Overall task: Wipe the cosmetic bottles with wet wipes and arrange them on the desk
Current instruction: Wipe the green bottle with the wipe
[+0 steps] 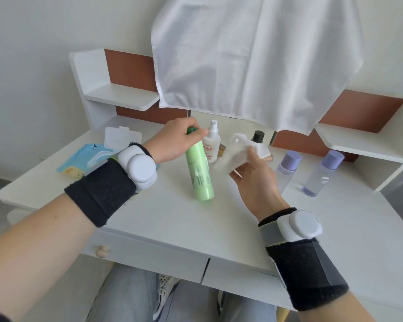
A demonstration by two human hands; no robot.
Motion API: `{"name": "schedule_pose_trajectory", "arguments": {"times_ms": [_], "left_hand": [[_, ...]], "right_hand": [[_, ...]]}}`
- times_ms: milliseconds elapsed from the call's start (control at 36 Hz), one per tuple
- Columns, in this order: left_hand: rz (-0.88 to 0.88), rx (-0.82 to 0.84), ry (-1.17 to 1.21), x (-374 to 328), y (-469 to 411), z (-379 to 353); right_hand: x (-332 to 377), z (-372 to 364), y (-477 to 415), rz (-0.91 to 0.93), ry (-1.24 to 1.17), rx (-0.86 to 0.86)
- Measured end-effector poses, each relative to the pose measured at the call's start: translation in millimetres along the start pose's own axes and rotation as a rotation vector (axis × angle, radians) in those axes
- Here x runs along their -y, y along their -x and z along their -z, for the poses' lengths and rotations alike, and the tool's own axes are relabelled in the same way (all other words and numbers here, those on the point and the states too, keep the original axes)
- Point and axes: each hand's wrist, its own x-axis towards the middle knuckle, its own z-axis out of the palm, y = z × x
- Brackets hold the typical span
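Fingers of the left hand curl round the top of the leaning green bottle over the middle of the white worktop, and the right hand pinches a crumpled wet wipe just beside it.

Nothing legible. Red lettering on white spray bottle, pale print on green bottle, small print on right purple-capped bottle: all too blurred to read.
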Motion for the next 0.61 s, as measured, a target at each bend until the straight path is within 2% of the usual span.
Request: {"name": "schedule_pose_trajectory", "arguments": {"times_ms": [222, 389, 528, 611], "left_hand": [[0.014, 0.008, -0.06, -10, 0, 0], [0.037, 0.049, 0.107, -18, -1, -1], [0.036, -0.014, 0.119, -27, 0, -8], [0.125, -0.085, 0.071, -25, -5, -14]], "right_hand": [[1, -3, 2, 0.007, -0.106, 0.03], [3, -8, 7, 0.078, -0.133, 0.086], [5, -13, 13, 0.129, -0.107, 0.16], [4, -15, 17, 0.139, -0.037, 0.186]]}}
